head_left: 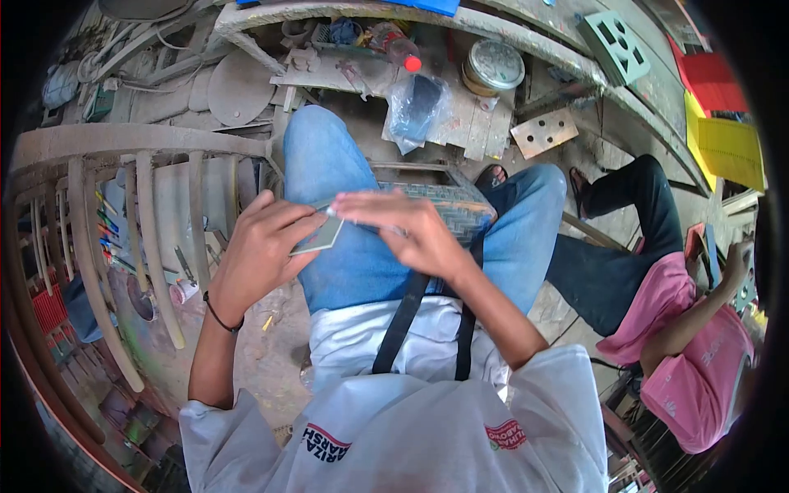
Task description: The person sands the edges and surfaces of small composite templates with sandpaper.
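Observation:
Over the thigh in blue jeans (349, 271), my left hand (267, 238) grips a small flat grey-green piece (323, 236) with pale edges, fingers on top and thumb below. My right hand (407, 226) reaches across from the right, its fingers at the upper end of the piece and slightly blurred. Something small and whitish shows at its fingertips; I cannot make out what it is. A woven seat (448, 201) shows between my legs, behind the right hand.
Ahead stands a low wooden bench (493, 123) with a lidded tin (493, 66), a plastic bag (417, 107) and a red-capped bottle (404, 53). A slatted wooden rail (148, 140) is at left. Another person in pink (690, 353) sits at right.

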`<state>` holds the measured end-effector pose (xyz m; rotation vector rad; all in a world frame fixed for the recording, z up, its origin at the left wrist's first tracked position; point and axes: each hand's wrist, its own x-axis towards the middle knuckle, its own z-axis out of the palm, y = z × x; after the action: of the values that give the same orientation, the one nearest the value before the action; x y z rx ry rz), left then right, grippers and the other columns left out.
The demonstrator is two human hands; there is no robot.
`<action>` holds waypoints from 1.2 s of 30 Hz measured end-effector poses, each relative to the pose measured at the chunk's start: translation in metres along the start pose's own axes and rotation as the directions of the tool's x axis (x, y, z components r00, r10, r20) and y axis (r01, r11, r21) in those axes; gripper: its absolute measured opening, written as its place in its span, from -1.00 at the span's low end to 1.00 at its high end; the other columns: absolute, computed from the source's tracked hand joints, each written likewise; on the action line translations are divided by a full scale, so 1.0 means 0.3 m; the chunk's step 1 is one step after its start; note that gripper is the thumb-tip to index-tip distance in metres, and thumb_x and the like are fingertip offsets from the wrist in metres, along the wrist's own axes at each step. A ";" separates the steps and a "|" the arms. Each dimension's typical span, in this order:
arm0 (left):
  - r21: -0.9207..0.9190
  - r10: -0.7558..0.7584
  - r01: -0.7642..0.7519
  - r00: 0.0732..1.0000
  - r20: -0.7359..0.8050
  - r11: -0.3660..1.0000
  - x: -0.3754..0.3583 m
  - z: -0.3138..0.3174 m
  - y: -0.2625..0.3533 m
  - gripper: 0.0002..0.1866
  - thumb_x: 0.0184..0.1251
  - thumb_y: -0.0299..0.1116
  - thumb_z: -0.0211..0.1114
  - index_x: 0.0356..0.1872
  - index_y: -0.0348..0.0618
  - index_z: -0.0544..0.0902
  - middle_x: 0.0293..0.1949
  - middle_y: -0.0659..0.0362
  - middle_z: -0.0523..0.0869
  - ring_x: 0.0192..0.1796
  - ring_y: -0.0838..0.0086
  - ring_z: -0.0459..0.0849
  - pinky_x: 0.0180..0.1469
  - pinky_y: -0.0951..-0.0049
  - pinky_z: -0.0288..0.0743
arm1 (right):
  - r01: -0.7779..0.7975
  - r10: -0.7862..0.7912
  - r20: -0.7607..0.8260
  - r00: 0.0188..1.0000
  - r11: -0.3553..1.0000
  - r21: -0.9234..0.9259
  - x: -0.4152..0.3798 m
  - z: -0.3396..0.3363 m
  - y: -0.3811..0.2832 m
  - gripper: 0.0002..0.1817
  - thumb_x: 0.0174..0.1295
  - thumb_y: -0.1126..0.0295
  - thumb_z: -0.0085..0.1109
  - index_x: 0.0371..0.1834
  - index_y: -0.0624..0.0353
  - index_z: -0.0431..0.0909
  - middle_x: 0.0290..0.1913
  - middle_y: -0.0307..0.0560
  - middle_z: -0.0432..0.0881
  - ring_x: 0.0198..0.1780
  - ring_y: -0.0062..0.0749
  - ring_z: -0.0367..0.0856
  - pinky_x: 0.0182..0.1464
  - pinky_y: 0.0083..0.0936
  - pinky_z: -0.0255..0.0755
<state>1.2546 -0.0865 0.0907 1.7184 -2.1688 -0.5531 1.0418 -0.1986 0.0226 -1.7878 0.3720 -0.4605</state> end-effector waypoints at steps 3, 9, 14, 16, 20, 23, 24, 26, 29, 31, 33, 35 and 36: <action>-0.020 -0.003 0.002 1.000 -0.029 1.000 -0.004 0.008 0.004 -0.56 -0.10 -0.41 0.53 -0.10 -0.29 0.70 -0.16 0.06 0.72 -0.17 0.26 0.67 -0.09 0.29 0.43 | 0.077 -0.079 0.007 0.997 0.986 0.151 -0.007 0.013 -0.040 -0.40 0.01 0.80 -0.04 0.13 0.17 0.67 0.21 -0.08 0.67 0.37 -0.19 0.52 0.44 -0.19 0.25; -0.009 -0.004 0.003 0.999 -0.048 1.000 0.000 -0.001 -0.009 -0.61 -0.08 -0.42 0.50 -0.14 -0.29 0.69 -0.17 0.08 0.71 -0.17 0.24 0.66 -0.09 0.29 0.43 | -0.051 0.045 -0.076 0.996 0.996 -0.074 0.004 0.026 0.054 -0.42 0.03 0.81 -0.06 0.13 0.22 0.66 0.19 -0.05 0.68 0.36 -0.17 0.53 0.43 -0.19 0.24; -0.005 -0.009 0.008 0.999 -0.046 1.000 -0.010 0.005 -0.012 -0.65 -0.06 -0.42 0.49 -0.19 -0.30 0.69 -0.20 0.07 0.71 -0.22 0.22 0.65 -0.11 0.29 0.43 | 0.111 -0.099 -0.097 0.990 0.985 0.134 -0.018 0.043 -0.094 -0.43 0.03 0.82 -0.07 0.11 0.27 0.66 0.18 0.03 0.68 0.33 -0.06 0.56 0.42 -0.17 0.27; 0.001 -0.017 0.017 0.998 -0.062 1.000 0.003 0.009 -0.012 -0.67 -0.05 -0.42 0.49 -0.21 -0.31 0.69 -0.22 0.07 0.71 -0.23 0.22 0.64 -0.11 0.29 0.43 | 0.041 -0.031 -0.133 0.991 0.996 0.075 0.004 0.042 -0.014 -0.46 0.03 0.84 -0.06 0.08 0.33 0.67 0.16 0.06 0.69 0.32 -0.04 0.57 0.41 -0.20 0.29; -0.011 -0.023 0.022 0.997 -0.075 1.000 0.013 -0.004 -0.023 -0.73 0.00 -0.43 0.48 -0.24 -0.30 0.69 -0.22 0.06 0.73 -0.23 0.21 0.64 -0.11 0.30 0.43 | 0.084 -0.069 -0.138 0.988 0.991 0.103 -0.010 0.039 -0.065 -0.45 0.04 0.84 -0.04 0.10 0.29 0.67 0.17 0.03 0.69 0.33 -0.07 0.56 0.41 -0.21 0.30; -0.024 -0.027 0.025 0.997 -0.073 0.999 0.008 0.011 -0.028 -0.74 0.03 -0.44 0.47 -0.23 -0.30 0.71 -0.20 0.05 0.74 -0.24 0.21 0.64 -0.12 0.30 0.43 | 0.092 -0.070 -0.147 0.987 0.984 0.151 -0.008 0.045 -0.064 -0.45 0.03 0.84 -0.04 0.10 0.29 0.67 0.17 0.06 0.68 0.34 -0.10 0.55 0.42 -0.22 0.28; -0.018 -0.033 0.032 0.996 -0.082 0.999 0.011 0.013 -0.027 -0.74 0.04 -0.44 0.47 -0.22 -0.29 0.71 -0.19 0.05 0.74 -0.25 0.21 0.64 -0.12 0.30 0.43 | 0.084 -0.060 -0.156 0.986 0.985 0.151 -0.003 0.046 -0.032 -0.46 0.02 0.85 -0.03 0.09 0.31 0.67 0.17 0.09 0.68 0.34 -0.10 0.55 0.43 -0.22 0.28; -0.013 -0.042 0.041 0.997 -0.067 0.999 0.018 0.007 -0.021 -0.74 0.04 -0.44 0.47 -0.22 -0.29 0.71 -0.19 0.05 0.74 -0.25 0.21 0.64 -0.12 0.30 0.42 | 0.054 -0.032 -0.177 0.984 0.991 0.124 0.000 0.053 0.006 -0.46 0.03 0.84 -0.04 0.09 0.29 0.67 0.18 0.05 0.68 0.34 -0.10 0.55 0.43 -0.22 0.28; -0.013 -0.036 0.035 0.998 -0.047 0.999 0.020 -0.003 -0.025 -0.75 0.04 -0.44 0.46 -0.23 -0.28 0.71 -0.19 0.06 0.74 -0.26 0.21 0.63 -0.11 0.29 0.42 | 0.090 -0.066 -0.142 0.988 0.982 0.169 -0.002 0.038 -0.095 -0.49 0.09 0.81 -0.05 0.09 0.28 0.67 0.17 0.00 0.69 0.33 -0.12 0.57 0.41 -0.24 0.30; -0.021 -0.009 0.008 0.999 -0.044 1.000 0.017 0.003 -0.023 -0.75 0.03 -0.43 0.46 -0.23 -0.28 0.71 -0.19 0.06 0.74 -0.27 0.21 0.63 -0.11 0.29 0.42 | 0.075 -0.050 -0.143 0.988 0.981 0.179 0.001 0.046 -0.081 -0.50 0.09 0.80 -0.05 0.08 0.28 0.67 0.16 0.01 0.70 0.32 -0.12 0.57 0.41 -0.25 0.30; -0.004 -0.032 0.032 0.999 -0.027 0.999 0.018 0.005 -0.022 -0.74 0.01 -0.43 0.47 -0.24 -0.28 0.71 -0.18 0.07 0.74 -0.26 0.20 0.62 -0.12 0.29 0.41 | 0.056 -0.033 -0.142 0.989 0.985 0.164 0.030 0.040 -0.039 -0.51 0.08 0.79 -0.07 0.05 0.27 0.68 0.13 0.02 0.71 0.31 -0.12 0.58 0.41 -0.24 0.30; -0.004 -0.024 0.024 0.999 -0.029 1.000 0.018 0.003 -0.016 -0.73 0.00 -0.43 0.47 -0.24 -0.28 0.70 -0.18 0.07 0.74 -0.26 0.20 0.62 -0.12 0.29 0.41 | 0.056 -0.038 -0.125 0.991 0.987 0.150 0.011 0.029 -0.030 -0.50 0.07 0.81 -0.09 0.04 0.27 0.68 0.13 0.02 0.71 0.31 -0.12 0.58 0.41 -0.24 0.30; -0.013 -0.019 0.019 0.999 -0.030 1.000 0.018 0.004 -0.015 -0.73 -0.01 -0.43 0.48 -0.24 -0.27 0.70 -0.18 0.07 0.74 -0.25 0.21 0.63 -0.12 0.28 0.41 | 0.049 -0.035 -0.105 0.994 0.990 0.135 0.009 0.023 -0.043 -0.49 0.06 0.82 -0.10 0.04 0.27 0.69 0.12 0.01 0.71 0.31 -0.12 0.58 0.41 -0.23 0.30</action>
<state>1.2567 -0.0926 0.0875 1.7313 -2.1261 -0.5404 1.0479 -0.1908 0.0338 -1.6447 0.3660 -0.5953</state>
